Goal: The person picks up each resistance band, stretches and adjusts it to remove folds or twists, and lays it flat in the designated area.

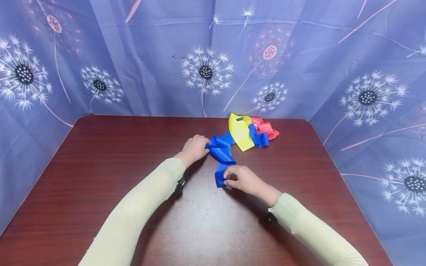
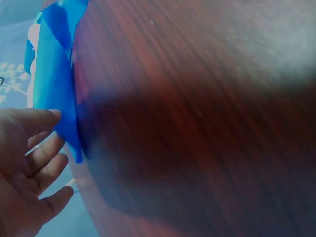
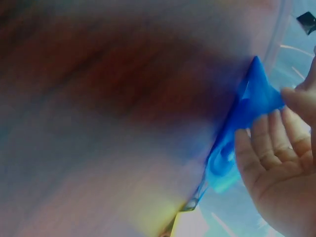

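A wide, glossy blue ribbon point(image 1: 221, 153) lies in loose folds at the middle of the table. My left hand point(image 1: 195, 148) pinches its left edge between thumb and fingers. In the left wrist view that ribbon point(image 2: 53, 79) runs upward from the fingertips, the other fingers loosely bent below. Nearer the front, my right hand point(image 1: 244, 179) pinches the ribbon's near end, thumb and forefinger forming a loop. The right wrist view has the thumb at the edge of the raised blue ribbon point(image 3: 252, 103), with the fingers alongside.
Behind the hands, a yellow ribbon point(image 1: 241, 135) overlaps the blue one's far end. A red ribbon point(image 1: 266, 128) and another blue length point(image 1: 260, 139) lie to its right, near the back edge. The dark wood table point(image 1: 110, 159) meets a dandelion-print curtain point(image 1: 159, 74).
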Action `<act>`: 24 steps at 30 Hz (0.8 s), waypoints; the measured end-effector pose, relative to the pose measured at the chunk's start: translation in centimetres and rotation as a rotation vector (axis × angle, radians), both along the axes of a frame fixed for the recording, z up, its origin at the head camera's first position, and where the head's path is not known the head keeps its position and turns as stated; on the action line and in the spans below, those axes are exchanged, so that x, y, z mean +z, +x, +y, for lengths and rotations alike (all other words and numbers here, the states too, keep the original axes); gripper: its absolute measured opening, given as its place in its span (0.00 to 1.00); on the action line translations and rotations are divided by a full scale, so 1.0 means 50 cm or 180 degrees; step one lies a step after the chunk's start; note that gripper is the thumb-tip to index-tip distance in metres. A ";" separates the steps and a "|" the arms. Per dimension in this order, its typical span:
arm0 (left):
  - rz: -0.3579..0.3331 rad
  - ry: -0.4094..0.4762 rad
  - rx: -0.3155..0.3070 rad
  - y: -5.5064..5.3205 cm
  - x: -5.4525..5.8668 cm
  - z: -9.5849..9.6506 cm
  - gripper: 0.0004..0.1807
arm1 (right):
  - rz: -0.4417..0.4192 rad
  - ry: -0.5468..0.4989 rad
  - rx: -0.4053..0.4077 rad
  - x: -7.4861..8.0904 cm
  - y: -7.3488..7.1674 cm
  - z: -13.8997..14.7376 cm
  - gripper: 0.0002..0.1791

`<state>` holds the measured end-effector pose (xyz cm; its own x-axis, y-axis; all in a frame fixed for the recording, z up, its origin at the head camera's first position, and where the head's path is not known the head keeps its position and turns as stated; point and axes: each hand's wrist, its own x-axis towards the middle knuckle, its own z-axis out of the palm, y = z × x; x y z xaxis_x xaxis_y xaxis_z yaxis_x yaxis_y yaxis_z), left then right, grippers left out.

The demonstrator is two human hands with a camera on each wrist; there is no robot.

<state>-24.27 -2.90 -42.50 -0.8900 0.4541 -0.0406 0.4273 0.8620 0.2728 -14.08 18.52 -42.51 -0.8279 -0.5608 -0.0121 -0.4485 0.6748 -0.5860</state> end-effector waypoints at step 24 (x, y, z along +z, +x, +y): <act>-0.0298 0.1013 -0.0469 0.024 0.044 -0.190 0.08 | 0.0334 0.0752 -0.0156 0.000 -0.053 0.091 0.06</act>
